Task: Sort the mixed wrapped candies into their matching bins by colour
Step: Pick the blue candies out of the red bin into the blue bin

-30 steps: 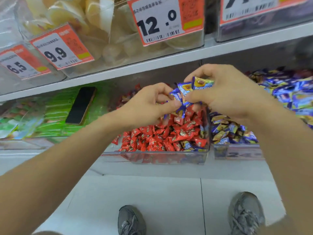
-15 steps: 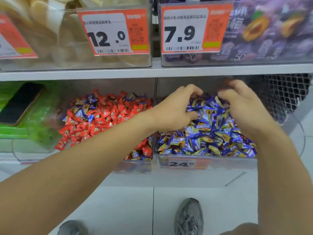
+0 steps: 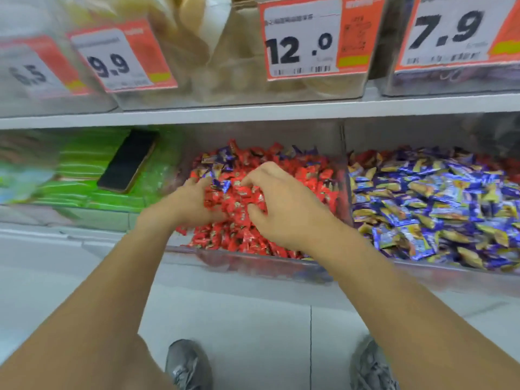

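Both hands digging into the red-candy bin (image 3: 247, 266), fingers curled down among the wrappers. Left hand (image 3: 191, 202) lying at the heap's left side, fingertips buried in red candies (image 3: 239, 235); whether pinching anything, impossible to tell through the blur. Right hand (image 3: 284, 206) hovering just right of it, thumb and forefinger drawn close together over the pile, apparently closing toward something but not plainly holding it. Sitting between the two hands, just beside the left fingertips and a little up-left of the right forefinger: a stray blue candy (image 3: 223, 184), its long axis running roughly left to right across the heap. Lying about equally near to either hand, perhaps slightly nearer the right forefinger, so probably the next thing to be picked. Scattered farther back along the bin's rear edge: more blue strays (image 3: 225, 156) mixed among the red, needing a reach away from the body. Waiting to the right, past the clear divider, the blue-candy bin (image 3: 450, 273), heaped with blue-and-gold wrappers (image 3: 427, 204), so any carry going rightward, favouring the right hand. Resting on green packets (image 3: 84, 175) to the left, a dark phone (image 3: 128, 161), well apart from the work.
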Demonstrator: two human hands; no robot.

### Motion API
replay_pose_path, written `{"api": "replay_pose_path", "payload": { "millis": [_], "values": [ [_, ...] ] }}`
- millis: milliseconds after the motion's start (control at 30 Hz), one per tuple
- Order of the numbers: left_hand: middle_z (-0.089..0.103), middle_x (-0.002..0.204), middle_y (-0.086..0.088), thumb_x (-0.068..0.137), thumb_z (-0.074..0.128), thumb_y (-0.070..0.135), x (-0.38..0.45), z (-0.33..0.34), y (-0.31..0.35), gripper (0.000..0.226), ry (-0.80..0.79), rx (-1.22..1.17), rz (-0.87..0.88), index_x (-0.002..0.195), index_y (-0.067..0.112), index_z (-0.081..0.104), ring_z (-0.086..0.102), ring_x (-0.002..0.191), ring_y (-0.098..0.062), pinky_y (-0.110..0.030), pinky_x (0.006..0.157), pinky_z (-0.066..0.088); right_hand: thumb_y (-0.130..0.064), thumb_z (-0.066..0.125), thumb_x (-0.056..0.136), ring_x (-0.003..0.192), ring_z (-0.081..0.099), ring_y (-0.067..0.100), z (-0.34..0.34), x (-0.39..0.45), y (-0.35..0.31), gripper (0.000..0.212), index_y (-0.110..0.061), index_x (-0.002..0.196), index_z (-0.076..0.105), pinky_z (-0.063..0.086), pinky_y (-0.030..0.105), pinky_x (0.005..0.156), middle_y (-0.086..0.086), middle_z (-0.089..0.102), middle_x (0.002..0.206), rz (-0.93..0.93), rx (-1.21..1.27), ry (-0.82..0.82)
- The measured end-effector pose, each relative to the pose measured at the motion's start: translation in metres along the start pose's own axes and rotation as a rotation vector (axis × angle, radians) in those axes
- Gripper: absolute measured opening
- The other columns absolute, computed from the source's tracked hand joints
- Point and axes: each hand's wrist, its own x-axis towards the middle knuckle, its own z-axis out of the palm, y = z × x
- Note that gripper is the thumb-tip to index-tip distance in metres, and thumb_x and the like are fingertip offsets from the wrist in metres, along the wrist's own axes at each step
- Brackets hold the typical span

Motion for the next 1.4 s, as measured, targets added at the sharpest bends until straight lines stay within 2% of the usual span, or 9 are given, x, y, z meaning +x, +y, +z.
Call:
{"api": "replay_pose_path", "payload": {
  "millis": [300, 467, 633, 767, 900, 1000, 1167, 1267, 1400],
  "values": [
    [0.053, 0.127, -0.016, 0.08, 0.077, 0.029, 0.016, 0.018, -0.048, 0.073, 0.167, -0.124, 0.097, 0.137, 0.004, 0.04, 0.052, 0.119, -0.031, -0.034, 0.097, 0.038, -0.026, 0.072, 0.078, 0.125, 0.049, 0.029, 0.067, 0.104, -0.003, 0.07, -0.02, 0.142, 0.044, 0.043, 0.039, 0.104, 0.008, 0.046, 0.137, 0.08, -0.081, -0.132],
    [0.06, 0.078, 0.001, 0.083, 0.074, 0.031, 0.02, 0.019, -0.055, 0.039, 0.18, -0.196, 0.131, 0.113, 0.008, 0.063, 0.061, 0.085, -0.024, -0.03, 0.074, 0.046, -0.043, 0.08, 0.075, 0.145, 0.028, 0.033, 0.081, 0.153, 0.006, 0.099, -0.042, 0.153, 0.021, 0.039, 0.038, 0.109, 0.01, 0.013, 0.161, 0.121, -0.241, -0.334],
    [0.047, 0.112, -0.01, 0.08, 0.075, 0.037, 0.02, 0.021, -0.057, 0.034, 0.186, -0.255, 0.17, 0.103, 0.016, 0.064, 0.049, 0.104, -0.025, -0.032, 0.093, 0.043, -0.034, 0.073, 0.084, 0.116, 0.053, 0.029, 0.081, 0.148, 0.002, 0.053, -0.033, 0.133, 0.054, 0.046, 0.033, 0.091, 0.005, 0.047, 0.13, 0.013, -0.345, -0.468],
    [0.039, 0.115, -0.005, 0.068, 0.085, 0.042, 0.016, 0.02, -0.054, 0.074, 0.115, -0.352, 0.163, 0.119, 0.016, 0.039, 0.049, 0.093, -0.017, -0.026, 0.082, 0.039, -0.029, 0.068, 0.087, 0.106, 0.051, 0.028, 0.072, 0.13, -0.001, 0.033, -0.027, 0.118, 0.059, 0.047, 0.04, 0.091, 0.002, 0.046, 0.111, -0.003, -0.38, -0.493],
    [0.048, 0.139, -0.008, 0.054, 0.088, 0.057, 0.013, 0.013, -0.059, 0.12, 0.042, -0.43, 0.128, 0.147, 0.019, 0.022, 0.05, 0.126, -0.022, -0.032, 0.103, 0.042, -0.037, 0.061, 0.094, 0.111, 0.052, 0.028, 0.055, 0.108, -0.003, 0.035, -0.017, 0.123, 0.055, 0.042, 0.034, 0.087, 0.005, 0.054, 0.112, 0.041, -0.307, -0.403],
    [0.048, 0.143, -0.007, 0.069, 0.08, 0.055, 0.003, 0.012, -0.055, 0.108, -0.054, -0.316, 0.121, 0.152, 0.013, 0.024, 0.05, 0.127, -0.021, -0.03, 0.103, 0.041, -0.034, 0.056, 0.098, 0.12, 0.046, 0.028, 0.045, 0.086, -0.007, 0.025, -0.019, 0.118, 0.053, 0.036, 0.045, 0.102, 0.004, 0.058, 0.115, 0.11, -0.227, -0.305],
    [0.068, 0.103, -0.005, 0.093, 0.063, 0.024, -0.005, -0.002, -0.055, 0.037, -0.006, -0.533, 0.123, 0.128, 0.014, 0.057, 0.061, 0.084, -0.016, -0.029, 0.076, 0.051, -0.037, 0.054, 0.099, 0.123, 0.038, 0.027, 0.028, 0.076, -0.012, 0.026, -0.016, 0.113, 0.056, 0.03, 0.04, 0.097, 0.001, 0.055, 0.116, 0.096, -0.232, -0.162],
    [0.054, 0.128, -0.011, 0.09, 0.062, 0.014, 0.009, 0.001, -0.055, 0.049, 0.216, -0.328, 0.146, 0.137, 0.022, 0.05, 0.057, 0.109, -0.026, -0.033, 0.097, 0.046, -0.032, 0.057, 0.098, 0.114, 0.049, 0.033, 0.015, 0.076, -0.011, 0.029, -0.011, 0.119, 0.059, 0.031, 0.032, 0.079, 0.009, 0.06, 0.108, 0.134, -0.157, -0.058],
    [0.039, 0.149, -0.008, 0.079, 0.079, 0.024, 0.028, 0.014, -0.053, 0.082, 0.08, -0.24, 0.208, 0.149, 0.028, 0.036, 0.041, 0.135, -0.022, -0.023, 0.109, 0.029, -0.031, 0.058, 0.098, 0.102, 0.056, 0.036, 0.011, 0.073, 0.001, 0.026, -0.012, 0.115, 0.06, 0.041, 0.035, 0.074, 0.018, 0.064, 0.104, 0.203, -0.098, -0.063]
  ]
}}
